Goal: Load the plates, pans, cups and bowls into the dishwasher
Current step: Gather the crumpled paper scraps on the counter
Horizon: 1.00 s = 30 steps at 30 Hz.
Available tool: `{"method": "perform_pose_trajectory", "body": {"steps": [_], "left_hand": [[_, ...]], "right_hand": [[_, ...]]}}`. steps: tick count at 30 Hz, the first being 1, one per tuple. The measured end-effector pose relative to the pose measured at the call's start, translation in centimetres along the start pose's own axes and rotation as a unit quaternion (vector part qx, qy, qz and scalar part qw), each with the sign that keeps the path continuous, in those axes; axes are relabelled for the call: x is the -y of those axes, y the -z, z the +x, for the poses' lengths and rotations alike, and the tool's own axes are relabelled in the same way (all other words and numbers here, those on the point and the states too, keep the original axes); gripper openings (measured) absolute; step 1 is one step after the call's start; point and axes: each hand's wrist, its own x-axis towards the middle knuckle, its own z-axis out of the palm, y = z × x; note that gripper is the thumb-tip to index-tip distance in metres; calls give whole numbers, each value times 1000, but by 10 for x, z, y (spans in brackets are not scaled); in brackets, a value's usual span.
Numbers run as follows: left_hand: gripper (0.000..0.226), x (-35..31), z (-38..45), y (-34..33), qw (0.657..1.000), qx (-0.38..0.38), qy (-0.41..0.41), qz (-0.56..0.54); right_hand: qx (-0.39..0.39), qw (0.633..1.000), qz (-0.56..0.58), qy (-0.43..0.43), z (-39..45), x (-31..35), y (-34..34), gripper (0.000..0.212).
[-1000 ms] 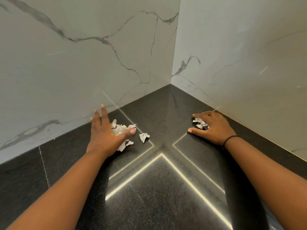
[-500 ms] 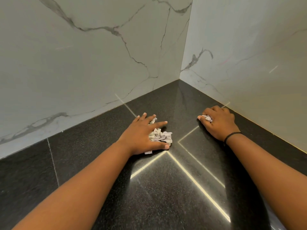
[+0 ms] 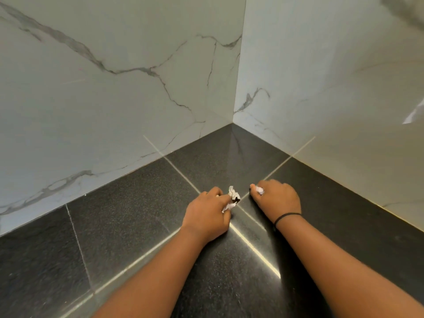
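Observation:
No plate, pan, cup, bowl or dishwasher is in view. On a black stone countertop [image 3: 128, 216] in a corner, my left hand [image 3: 207, 214] grips a bunch of crumpled white paper scraps [image 3: 233, 196], which stick out past its fingers. My right hand [image 3: 276, 199] lies knuckles up beside it, its fingers curled round a small white scrap [image 3: 259, 190] that shows at the thumb. The two hands are close together, a small gap between them.
White marble-look walls [image 3: 114, 88] rise on the left and on the right [image 3: 332, 88] and meet in the corner behind the hands. Bright strips of light are reflected on the dark counter. A black band circles my right wrist [image 3: 286, 217].
My left hand swept the loose scraps rightward across the counter and closed round them. My right hand closed over its scraps and drew in toward the left hand.

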Motion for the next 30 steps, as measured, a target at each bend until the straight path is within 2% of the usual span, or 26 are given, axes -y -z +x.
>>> {"method": "perform_pose_trajectory", "body": {"steps": [6,10,11,14,15,20,24,30], "left_hand": [[44,-13,-38,5,999,27,9,19],[65,-21,-56,-1,997,11,29,68],[64,-22,-59,-3,996,3,34,82],[52,-22,-64,-8,995,-22,33,88],[48,-21,-65,-9,996,-26,33,82],[35,-23,-69,-8,997,-3,45,64],[35,-23,-76,-9,995,17,60,72],[37,-31,-114,-3,993,37,81,71]], "right_hand": [[10,999,26,-27,-51,15,5,45],[-10,991,118,-54,-45,28,11,23],[-6,991,127,-43,-41,34,9,25],[15,997,66,21,-34,47,1,57],[21,998,53,36,-31,48,1,59],[91,991,40,85,-26,48,4,28],[56,995,7,79,-47,56,2,27],[41,996,6,74,-110,46,15,41]]}}
